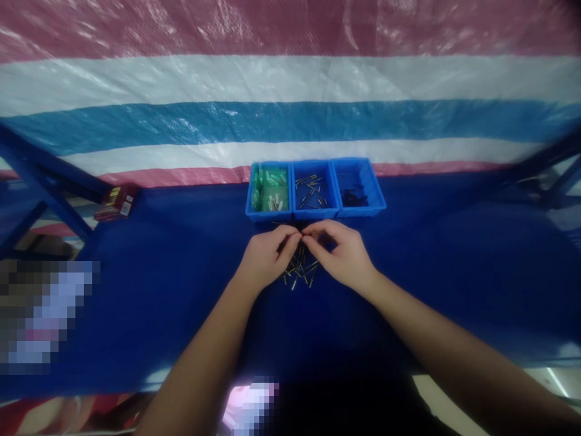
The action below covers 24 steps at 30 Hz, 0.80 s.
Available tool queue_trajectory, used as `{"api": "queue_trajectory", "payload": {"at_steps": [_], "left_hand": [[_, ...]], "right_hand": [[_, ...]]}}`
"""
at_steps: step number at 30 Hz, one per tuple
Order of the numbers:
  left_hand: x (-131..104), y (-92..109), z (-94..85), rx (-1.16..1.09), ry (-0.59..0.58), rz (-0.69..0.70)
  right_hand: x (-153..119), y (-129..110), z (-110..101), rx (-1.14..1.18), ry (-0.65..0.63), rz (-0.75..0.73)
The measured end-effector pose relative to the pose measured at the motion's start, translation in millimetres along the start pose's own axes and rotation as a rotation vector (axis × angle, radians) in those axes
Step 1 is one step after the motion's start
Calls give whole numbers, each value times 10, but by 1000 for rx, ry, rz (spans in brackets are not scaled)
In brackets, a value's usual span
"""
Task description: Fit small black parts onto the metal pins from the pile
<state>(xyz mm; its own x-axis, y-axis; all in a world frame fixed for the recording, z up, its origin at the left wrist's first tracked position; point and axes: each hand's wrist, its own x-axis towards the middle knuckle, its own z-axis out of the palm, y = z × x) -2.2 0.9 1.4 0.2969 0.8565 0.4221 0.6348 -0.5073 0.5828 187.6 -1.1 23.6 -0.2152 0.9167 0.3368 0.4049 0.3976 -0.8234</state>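
Slender metal pins [300,266] lie in a loose, criss-crossed heap on the blue tabletop [190,242], just in front of the middle bin [315,214], partly under our fingers; more slim metal pieces [310,197] lie scattered inside that bin. We hold both forearms out in a wide V that narrows toward the middle bin, the wrists low and the backs of the hands turned up. Our left hand [265,254] comes in from the near left of that bin and our right hand [347,254] from its near right, fingers curled, and their thumbs and forefingers meet over the far part of the heap. Each grip looks narrow, but we cannot tell whether the tips close fully or on some small piece.

Directly left of the middle bin, its wall touching, stands the left bin [267,215], with green plastic [256,197] and small whitish pieces [275,203] inside. Against its right side stands the right bin [361,212], holding dark pieces [354,198]. Behind the middle bin, the striped sheet [290,121] bounds our reach close by. To the bin's left and right we have broad blue surface for our elbows, out to a dark red box [115,204] well to its left and angled frame bars [49,169] beyond.
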Motion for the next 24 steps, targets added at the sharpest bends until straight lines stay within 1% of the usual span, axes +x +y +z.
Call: {"api": "queue_trajectory", "payload": {"at_steps": [2, 7, 13, 19, 24], "left_hand": [[2, 0, -5, 6, 2, 17], [-7, 13, 2, -63, 10, -9], [2, 4, -10, 10, 11, 20], [1, 35, -17, -86, 35, 30], [-9, 26, 26, -90, 62, 52]], "right_hand": [[0, -1, 1, -1, 0, -6], [8, -1, 6, -7, 15, 16], [-1, -5, -3, 0, -4, -17], [6, -23, -10, 12, 14, 0], [9, -1, 1, 33, 28, 39]]}}
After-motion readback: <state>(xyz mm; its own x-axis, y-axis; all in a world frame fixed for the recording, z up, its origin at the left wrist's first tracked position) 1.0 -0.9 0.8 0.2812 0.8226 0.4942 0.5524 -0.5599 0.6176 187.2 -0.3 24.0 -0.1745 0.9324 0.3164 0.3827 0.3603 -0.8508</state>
